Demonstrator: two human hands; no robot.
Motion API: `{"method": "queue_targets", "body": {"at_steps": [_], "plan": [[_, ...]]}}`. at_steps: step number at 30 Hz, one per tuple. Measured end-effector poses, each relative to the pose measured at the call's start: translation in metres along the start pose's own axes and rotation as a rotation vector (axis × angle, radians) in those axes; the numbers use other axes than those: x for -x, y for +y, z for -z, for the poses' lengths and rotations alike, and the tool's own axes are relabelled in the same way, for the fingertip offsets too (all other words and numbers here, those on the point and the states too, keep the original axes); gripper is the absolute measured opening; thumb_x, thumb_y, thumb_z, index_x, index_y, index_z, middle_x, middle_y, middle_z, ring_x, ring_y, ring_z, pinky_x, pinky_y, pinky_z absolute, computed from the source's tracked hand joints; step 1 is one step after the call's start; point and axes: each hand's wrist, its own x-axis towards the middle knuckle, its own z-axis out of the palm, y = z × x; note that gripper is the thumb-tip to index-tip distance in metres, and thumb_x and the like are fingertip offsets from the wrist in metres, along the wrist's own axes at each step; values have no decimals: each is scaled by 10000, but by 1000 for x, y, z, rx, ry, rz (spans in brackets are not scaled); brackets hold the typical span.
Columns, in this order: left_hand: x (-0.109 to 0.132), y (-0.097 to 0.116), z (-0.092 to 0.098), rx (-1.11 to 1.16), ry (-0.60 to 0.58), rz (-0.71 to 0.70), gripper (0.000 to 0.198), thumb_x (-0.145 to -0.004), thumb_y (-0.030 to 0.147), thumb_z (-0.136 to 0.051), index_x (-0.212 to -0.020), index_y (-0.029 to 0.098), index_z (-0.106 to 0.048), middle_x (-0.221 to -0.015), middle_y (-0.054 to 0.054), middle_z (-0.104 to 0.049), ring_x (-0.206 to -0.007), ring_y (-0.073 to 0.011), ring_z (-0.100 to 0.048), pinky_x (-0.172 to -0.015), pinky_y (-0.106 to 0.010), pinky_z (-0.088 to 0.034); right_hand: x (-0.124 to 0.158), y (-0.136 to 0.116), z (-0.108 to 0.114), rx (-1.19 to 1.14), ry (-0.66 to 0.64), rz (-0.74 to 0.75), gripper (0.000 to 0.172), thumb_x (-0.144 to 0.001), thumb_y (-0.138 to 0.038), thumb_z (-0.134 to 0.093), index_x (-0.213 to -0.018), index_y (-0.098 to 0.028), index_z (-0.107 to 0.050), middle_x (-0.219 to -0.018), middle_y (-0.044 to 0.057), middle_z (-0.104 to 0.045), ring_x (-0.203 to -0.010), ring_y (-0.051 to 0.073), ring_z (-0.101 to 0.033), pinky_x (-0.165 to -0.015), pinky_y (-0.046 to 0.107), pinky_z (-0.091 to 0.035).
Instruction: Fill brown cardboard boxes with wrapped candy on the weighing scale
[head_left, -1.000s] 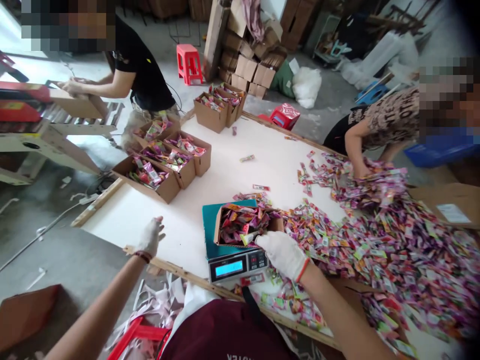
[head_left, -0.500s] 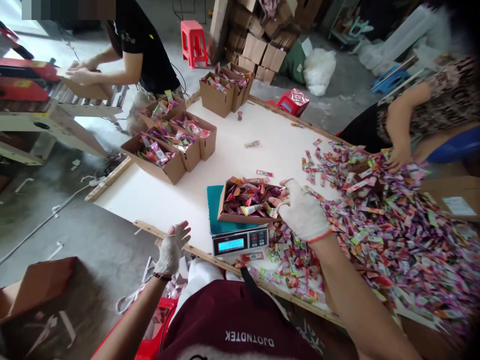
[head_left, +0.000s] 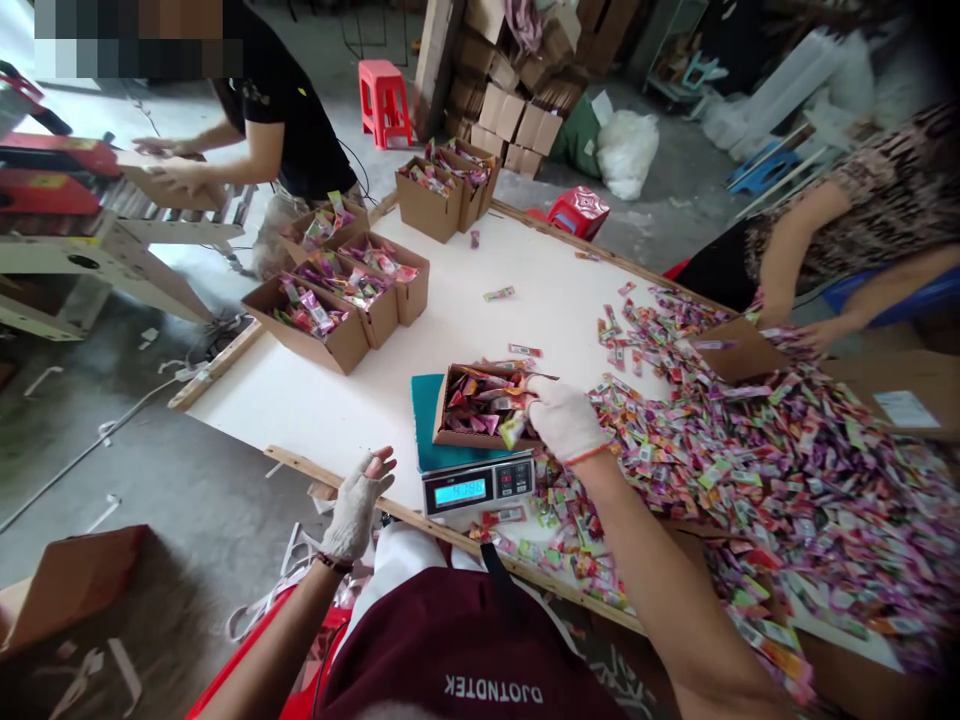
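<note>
A cardboard box (head_left: 463,440) full of small shiny packets (head_left: 487,390) rests on the teal platform of a digital scale (head_left: 478,486), whose display is lit. My right hand (head_left: 566,415), in a white glove with bare fingertips, is at the box's right end. Its fingers are curled on packets there, partly hidden among them. My left hand (head_left: 355,510), in a similar glove, hovers by the table's front edge, left of the scale. Its fingers are stretched out and it holds nothing.
Loose packets (head_left: 750,470) heap on the table's right, where a co-worker's arms (head_left: 806,240) reach in. Filled boxes (head_left: 330,325) stand at the left and back. Another person (head_left: 277,110) handles a box on a roller machine (head_left: 120,230). A wooden rim (head_left: 300,465) edges the table.
My right hand has moved left, further over the box, and its fingers have curled in. My left hand has shifted slightly right. The co-worker at right now has a small box by their hands.
</note>
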Motion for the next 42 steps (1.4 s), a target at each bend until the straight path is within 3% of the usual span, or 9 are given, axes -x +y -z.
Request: {"method": "queue_targets", "body": {"at_steps": [6, 11, 15, 21, 25, 28, 31, 35, 42], "plan": [[-6, 6, -13, -49, -19, -20, 638, -779, 665, -691, -1186, 173, -679, -1369, -166, -603, -1266, -336, -576, -1055, -486, -457, 17, 36, 18, -406, 194, -5, 339, -866, -420, -565, -985, -199, -795, -895, 51, -772, -847, 212, -681, -819, 334, -541], [-13, 32, -40, -105, 18, -162, 620, -770, 635, -714, -1176, 167, -681, -1290, -149, -646, -1235, -310, -583, -1037, -439, -470, 8, 21, 6, -596, 241, -16, 334, -817, -407, -555, -912, -180, -780, -865, 40, -762, -793, 187, -666, -797, 318, -533], [-18, 51, -52, -108, 13, -274, 552, -810, 591, -694, -1177, 178, -690, -1287, -132, -654, -1209, -287, -592, -1015, -414, -484, 16, 20, 22, -638, 413, -38, 314, -856, -414, -566, -923, -173, -756, -897, 50, -746, -858, 196, -664, -842, 324, -520], [-17, 45, -41, -102, 39, -233, 556, -809, 582, -704, -1182, 171, -686, -1291, -138, -650, -1227, -295, -587, -1022, -422, -484, 71, 83, 60, -394, 526, -225, 296, -889, -419, -569, -1005, -187, -711, -922, 75, -719, -842, 223, -646, -818, 346, -512], [-16, 31, -23, -138, 59, -199, 557, -806, 593, -702, -1185, 185, -688, -1295, -131, -648, -1233, -296, -589, -1037, -431, -478, 106, 138, 57, 2, 313, -369, 289, -895, -394, -510, -988, -196, -699, -915, 141, -707, -875, 293, -638, -813, 405, -504], [-19, 34, -19, -160, 71, -206, 558, -807, 597, -699, -1182, 184, -689, -1282, -131, -653, -1219, -297, -596, -1026, -429, -486, 116, 156, 42, 232, 176, -336, 392, -857, -349, -548, -1182, -151, -641, -1166, 194, -651, -1111, 349, -597, -947, 451, -484], [-27, 52, -32, -159, 53, -256, 551, -809, 585, -704, -1178, 175, -696, -1261, -140, -666, -1202, -299, -602, -1010, -422, -493, 114, 138, 27, 152, 199, -110, 448, -887, -296, -536, -1309, -144, -560, -1296, 167, -583, -1259, 296, -539, -1087, 410, -437], [-39, 85, -72, -169, -45, -406, 526, -822, 565, -707, -1173, 173, -713, -1305, -146, -656, -1245, -306, -585, -1048, -432, -475, 98, 86, 14, 82, 146, 204, 452, -902, -168, -499, -1348, -185, -569, -1357, 120, -549, -1333, 227, -500, -1153, 345, -396], [-40, 133, -120, -161, -122, -608, 526, -851, 560, -690, -1201, 168, -705, -1328, -133, -648, -1269, -291, -585, -1148, -462, -406, 72, 37, 8, 224, 148, 347, 663, -809, -148, -626, -1460, -232, -535, -1501, 139, -461, -1380, 312, -432, -1153, 454, -389]]}}
